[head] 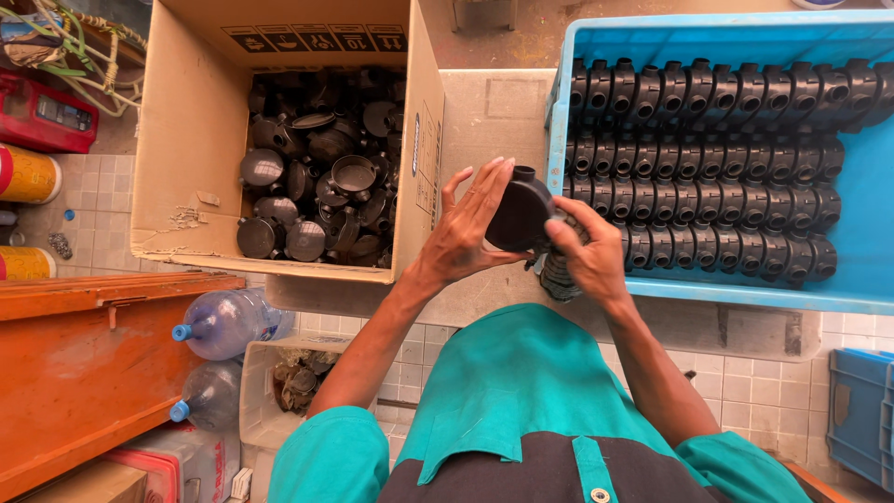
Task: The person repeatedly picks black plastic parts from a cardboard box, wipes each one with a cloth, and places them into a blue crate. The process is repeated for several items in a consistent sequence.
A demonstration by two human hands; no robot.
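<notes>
The left hand point(470, 224) cups a round black fitting point(518, 214), fingers spread over its face. The right hand point(589, 256) grips its lower edge, fingers curled closed

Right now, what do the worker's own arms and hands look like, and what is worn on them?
Both hands, the left hand and the right hand, are bare: no gloves, rings or watch visible. The forearms are uncovered. Short teal sleeves end near the elbows, on a teal garment with a dark panel below.

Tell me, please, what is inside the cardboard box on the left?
The cardboard box holds a loose heap of round black plastic parts, some lying open side up. The heap covers the box bottom, so anything beneath cannot be seen.
</notes>
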